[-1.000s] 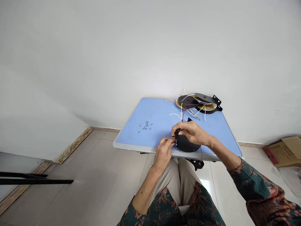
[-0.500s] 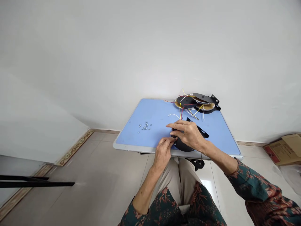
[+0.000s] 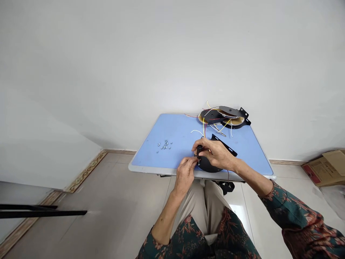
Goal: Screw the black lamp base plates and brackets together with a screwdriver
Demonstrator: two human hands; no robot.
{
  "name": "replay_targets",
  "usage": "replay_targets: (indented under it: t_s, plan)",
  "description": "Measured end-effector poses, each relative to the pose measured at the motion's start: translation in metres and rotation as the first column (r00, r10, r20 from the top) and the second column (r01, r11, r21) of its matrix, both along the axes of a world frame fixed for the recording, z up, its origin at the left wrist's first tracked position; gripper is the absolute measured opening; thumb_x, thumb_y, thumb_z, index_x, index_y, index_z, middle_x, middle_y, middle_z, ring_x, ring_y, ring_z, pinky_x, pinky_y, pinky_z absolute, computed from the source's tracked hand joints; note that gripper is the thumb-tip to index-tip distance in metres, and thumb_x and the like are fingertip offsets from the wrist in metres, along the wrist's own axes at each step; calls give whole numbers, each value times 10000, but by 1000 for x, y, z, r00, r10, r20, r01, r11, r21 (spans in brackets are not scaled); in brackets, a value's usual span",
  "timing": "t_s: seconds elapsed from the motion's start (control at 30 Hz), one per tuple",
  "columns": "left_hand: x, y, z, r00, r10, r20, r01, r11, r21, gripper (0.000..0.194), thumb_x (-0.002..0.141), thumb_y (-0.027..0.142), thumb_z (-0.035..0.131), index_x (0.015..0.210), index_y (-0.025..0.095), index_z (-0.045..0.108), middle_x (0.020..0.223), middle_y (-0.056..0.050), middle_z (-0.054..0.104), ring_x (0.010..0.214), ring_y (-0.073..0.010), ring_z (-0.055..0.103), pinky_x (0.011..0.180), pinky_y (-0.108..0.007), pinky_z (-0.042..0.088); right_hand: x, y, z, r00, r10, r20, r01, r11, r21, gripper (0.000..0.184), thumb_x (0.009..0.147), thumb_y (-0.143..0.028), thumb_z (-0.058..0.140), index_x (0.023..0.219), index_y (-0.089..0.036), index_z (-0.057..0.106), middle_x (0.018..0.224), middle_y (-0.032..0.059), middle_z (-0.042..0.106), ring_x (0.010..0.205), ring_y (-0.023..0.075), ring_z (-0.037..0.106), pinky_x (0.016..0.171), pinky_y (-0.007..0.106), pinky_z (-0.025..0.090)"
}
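A round black metal disc (image 3: pixel 209 166) with a slotted bracket (image 3: pixel 231 150) lies at the table's front edge, partly under my hands. My right hand (image 3: pixel 215 153) has its thumb and fingers closed around the upright black handle of a short screwdriver (image 3: pixel 199 149). The tool points down at the disc's left edge, where a small bright metal part (image 3: pixel 198 163) shows. My left hand (image 3: pixel 185 171) is pinched against that edge, close to the screwdriver's lower end. What its fingertips hold is hidden. Yellow, red and white wires (image 3: pixel 204 127) rise behind the disc.
Several small silver screws or nuts (image 3: pixel 165 144) lie scattered on the left of the blue table (image 3: pixel 151 154). Stacked black discs with wires (image 3: pixel 230 112) stand at the back right. A cardboard box (image 3: pixel 327 167) sits on the floor to the right; a wall rises behind.
My right hand's fingers, stretched and spread before, have closed around the screwdriver handle, which now shows upright. My left hand stays at the disc's edge. The view has shifted slightly.
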State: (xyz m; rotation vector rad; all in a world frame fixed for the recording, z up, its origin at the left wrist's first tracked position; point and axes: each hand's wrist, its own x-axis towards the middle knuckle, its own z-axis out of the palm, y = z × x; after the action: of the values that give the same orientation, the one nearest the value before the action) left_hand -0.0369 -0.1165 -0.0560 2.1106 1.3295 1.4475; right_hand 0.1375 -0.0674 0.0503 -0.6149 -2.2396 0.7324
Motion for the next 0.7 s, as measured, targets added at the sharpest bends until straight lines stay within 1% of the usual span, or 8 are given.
replay_targets:
  t_s: [0.1, 0.17, 0.27, 0.37, 0.43, 0.57, 0.7]
  plan:
    - [0, 0, 0, 1000, 5, -8, -5, 1000, -16, 239, 1023, 194, 470, 1068, 212, 703, 937, -53, 704, 902, -171, 659, 812, -303, 562, 0, -4, -3, 995, -64, -72, 64, 998, -7, 282, 886, -73, 526, 1104, -203, 649, 969, 41, 715, 815, 147, 669, 711, 272, 552]
    - [-1, 0, -1, 1000, 7, -11, -7, 1000, -26, 237, 1025, 203, 470, 1066, 210, 703, 943, -55, 707, 904, -170, 661, 817, -305, 559, 1, -6, -3, 988, -107, -108, 103, 994, -46, 250, 888, -111, 568, 1090, -201, 686, 991, 50, 731, 793, 150, 675, 698, 276, 559]
    - [-1, 0, 0, 1000, 19, -19, -20, 999, -27, 238, 1025, 208, 465, 1063, 209, 701, 949, -57, 709, 909, -173, 664, 826, -313, 555, 0, -10, -1, 986, -121, -114, 106, 986, -127, 239, 880, -133, 592, 1073, -198, 716, 991, 46, 747, 757, 146, 683, 697, 279, 564]
    - [-1, 0, 0, 999, 26, -27, -26, 1000, -14, 242, 1024, 210, 457, 1045, 202, 698, 932, -58, 707, 909, -180, 667, 825, -324, 557, -4, -14, -1, 983, -138, -118, 118, 980, -162, 228, 888, -146, 593, 1071, -196, 719, 965, 35, 751, 707, 134, 680, 712, 281, 562]
    - [-1, 0, -1, 999, 33, -28, -33, 999, -6, 232, 1020, 215, 463, 1032, 195, 694, 916, -57, 701, 890, -180, 668, 811, -322, 559, -8, -17, -3, 975, -183, -128, 164, 976, -144, 202, 893, -180, 627, 1071, -203, 719, 967, 31, 755, 715, 134, 683, 743, 281, 561]
    - [-1, 0, -3, 998, 51, -31, -52, 999, -1, 219, 1019, 223, 472, 1018, 190, 689, 899, -51, 691, 853, -173, 665, 788, -310, 558, -13, -17, -10, 951, -272, -144, 268, 962, -50, 184, 878, -234, 697, 1058, -223, 733, 937, 28, 768, 751, 149, 694, 780, 277, 556]
    - [0, 0, -2, 999, 42, -29, -42, 999, 0, 225, 1018, 201, 471, 1042, 201, 695, 924, -51, 704, 882, -172, 666, 804, -303, 553, -11, -11, -15, 954, -256, -156, 256, 966, -18, 189, 891, -185, 658, 1063, -207, 732, 869, 25, 770, 710, 147, 696, 747, 266, 553]
